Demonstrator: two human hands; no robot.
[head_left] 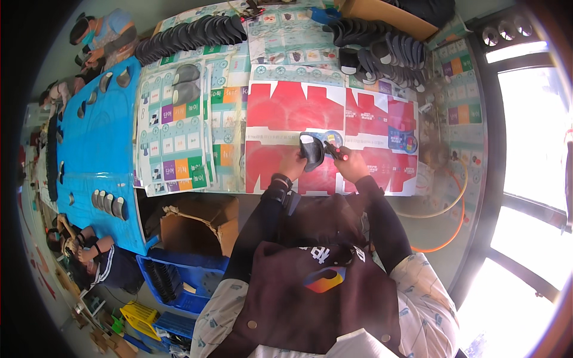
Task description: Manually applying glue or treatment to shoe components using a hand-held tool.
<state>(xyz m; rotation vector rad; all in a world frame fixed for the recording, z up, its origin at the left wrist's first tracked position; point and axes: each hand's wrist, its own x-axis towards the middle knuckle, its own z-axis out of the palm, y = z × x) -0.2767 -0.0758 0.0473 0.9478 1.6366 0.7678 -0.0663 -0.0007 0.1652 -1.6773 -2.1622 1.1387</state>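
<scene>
In my left hand point(290, 164) is a black, curved shell-like piece point(311, 153) with a pale patch at its upper end. The fingers are closed on its left edge, above the red-and-white printed sheet point(285, 113). My right hand point(354, 166) is wrapped round a small dark hand tool with red ends point(336, 151). Its tip points toward the piece, close to its right side; I cannot tell whether they touch. Just behind the tool, a round blue printed design point(334, 138) shows on the sheet.
Nested rows of similar dark pieces lie at the far left point(191, 39) and far right point(401, 52). A blue-covered table point(98, 140) is on the left, with people beside it. Below stand a cardboard box point(203, 224) and blue crate point(197, 289). An orange hose point(461, 209) curves at right.
</scene>
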